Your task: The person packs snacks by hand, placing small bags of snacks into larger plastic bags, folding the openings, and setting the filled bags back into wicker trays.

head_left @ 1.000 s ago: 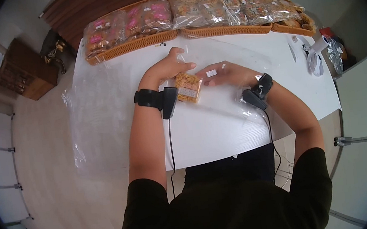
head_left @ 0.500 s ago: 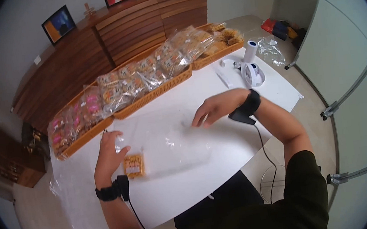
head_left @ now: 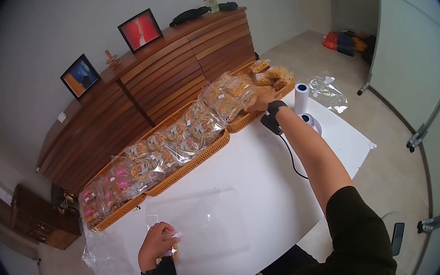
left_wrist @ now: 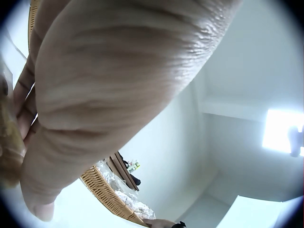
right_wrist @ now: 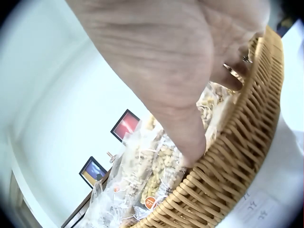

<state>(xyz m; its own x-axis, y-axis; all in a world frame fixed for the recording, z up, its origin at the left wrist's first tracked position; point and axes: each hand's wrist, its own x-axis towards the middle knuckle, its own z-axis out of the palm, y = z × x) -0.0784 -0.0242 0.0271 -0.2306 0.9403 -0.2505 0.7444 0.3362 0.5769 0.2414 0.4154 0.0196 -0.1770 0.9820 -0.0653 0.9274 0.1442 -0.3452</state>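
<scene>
The left hand point(head_left: 156, 246) pinches a small clear packet of golden snack point(head_left: 176, 251) above the white table's front left part; in the left wrist view its thumb and fingers lie around the packet point(left_wrist: 9, 147). A large clear bag point(head_left: 209, 234) lies flat beside it. At the right end of the wicker baskets, the right hand point(head_left: 264, 100) reaches over the rim among snack packets. In the right wrist view, the thumb of the right hand point(right_wrist: 175, 71) points down inside the basket point(right_wrist: 232, 156) and packets show between thumb and fingers; the fingertips are partly hidden.
Long wicker baskets point(head_left: 190, 165) filled with packets line the table's back edge. A white roll point(head_left: 301, 98) and a round white item stand at the right. More clear film point(head_left: 112, 264) hangs over the left edge. A wooden cabinet point(head_left: 164, 73) stands behind.
The right hand has moved from above the clear bag, away and into the right basket. The left hand has closed on the small packet it was beside. The head view has tilted upward.
</scene>
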